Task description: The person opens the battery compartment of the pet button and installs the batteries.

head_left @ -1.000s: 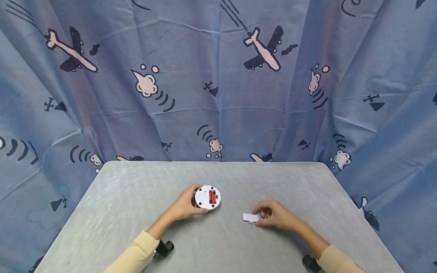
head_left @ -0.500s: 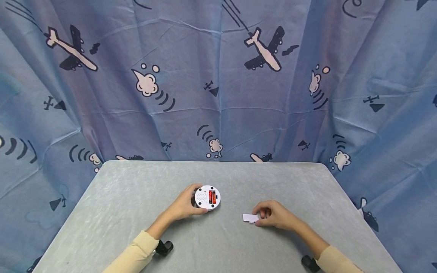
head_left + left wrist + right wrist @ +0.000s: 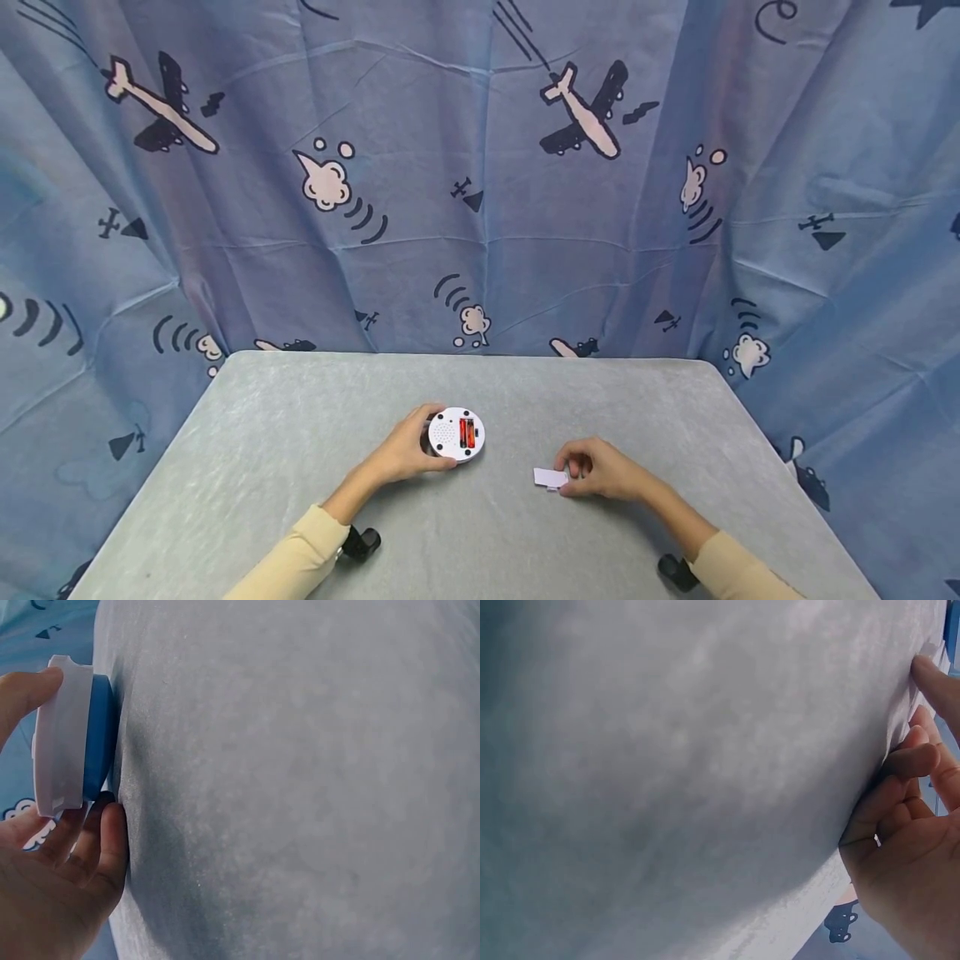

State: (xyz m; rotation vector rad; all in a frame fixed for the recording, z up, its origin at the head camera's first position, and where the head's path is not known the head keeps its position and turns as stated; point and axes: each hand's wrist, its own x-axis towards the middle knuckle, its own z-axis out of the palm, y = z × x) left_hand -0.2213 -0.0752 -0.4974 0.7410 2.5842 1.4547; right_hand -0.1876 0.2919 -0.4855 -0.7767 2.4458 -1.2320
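Note:
My left hand grips a round white device by its rim, thumb on the near side. Its underside faces up, with speaker holes, small dark feet and an uncovered compartment holding red batteries. In the left wrist view the blue part of the device points down at the table, close over it. To the right, my right hand pinches the end of a small white battery cover between thumb and fingers, low at the tabletop. From the right wrist, the curled fingers lie against the table and largely hide the cover.
A pale grey table spreads under both hands. Behind it hangs a blue curtain printed with airplanes. Black wrist cameras sit under both forearms near the beige sleeves.

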